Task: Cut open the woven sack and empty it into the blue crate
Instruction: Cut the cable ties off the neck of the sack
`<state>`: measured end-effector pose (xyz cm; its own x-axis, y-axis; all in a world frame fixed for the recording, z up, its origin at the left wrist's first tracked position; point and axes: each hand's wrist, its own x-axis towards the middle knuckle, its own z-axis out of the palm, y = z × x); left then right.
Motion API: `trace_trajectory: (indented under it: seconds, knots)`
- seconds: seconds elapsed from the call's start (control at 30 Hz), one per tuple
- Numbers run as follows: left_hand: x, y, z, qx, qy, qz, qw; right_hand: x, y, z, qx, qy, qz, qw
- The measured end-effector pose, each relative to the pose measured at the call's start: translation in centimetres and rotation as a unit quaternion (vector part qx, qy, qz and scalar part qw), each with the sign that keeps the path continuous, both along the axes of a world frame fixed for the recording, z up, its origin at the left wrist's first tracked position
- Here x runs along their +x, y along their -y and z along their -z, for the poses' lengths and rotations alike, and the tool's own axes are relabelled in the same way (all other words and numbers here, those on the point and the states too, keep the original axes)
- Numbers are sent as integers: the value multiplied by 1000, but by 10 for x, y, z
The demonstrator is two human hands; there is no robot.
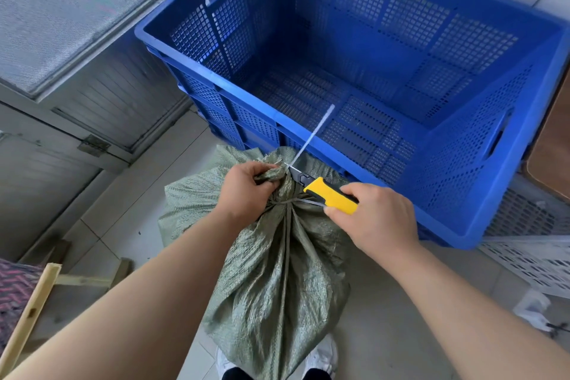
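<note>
Crate open at the top, its floor bare: free entry from above. Its near rim stands just behind the tied neck of the sack, perhaps touching it. Left hand, right hand and knife crowd that neck, and a white strap slants over the rim. Bare tile lies left of the sack, up to a wooden frame; a white grid panel fills the floor at right.

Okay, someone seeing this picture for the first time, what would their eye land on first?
The big blue crate filling the upper right, its mesh floor showing. Then, at lower centre, the green woven sack standing on the floor before it. The left hand grips its bunched top, and the right hand holds a yellow utility knife, blade at the tied neck beside a long white tie.
</note>
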<state>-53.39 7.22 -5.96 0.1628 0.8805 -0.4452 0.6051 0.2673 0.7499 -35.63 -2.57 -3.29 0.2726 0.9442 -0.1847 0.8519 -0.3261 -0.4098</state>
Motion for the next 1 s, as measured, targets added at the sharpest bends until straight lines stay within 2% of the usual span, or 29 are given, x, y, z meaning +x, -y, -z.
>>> trace_trajectory:
  seconds: [0.23,0.27,0.37,0.4,0.5,0.67,0.83,1.0]
  knots:
    - [4,-11,-2,11,-32,31,999,6,13,0,18,-8,-1,1000]
    - [3,-12,-3,13,-40,35,998,11,17,2,20,-17,21,999]
    - [-13,-5,1,13,-76,52,996,46,10,-1,85,-67,180,978]
    - [-17,1,3,4,-75,56,996,55,4,-4,94,-61,191,975]
    - [-19,10,7,-37,-37,6,999,47,-10,-13,65,-45,131,988]
    - [-12,-3,2,-84,56,-105,989,20,3,-8,-3,-73,68,995]
    - [-9,-1,2,-98,81,-115,985,8,13,-4,0,-29,-37,999]
    - [-9,-1,-1,-112,115,-121,979,11,11,-3,-10,-14,-44,999]
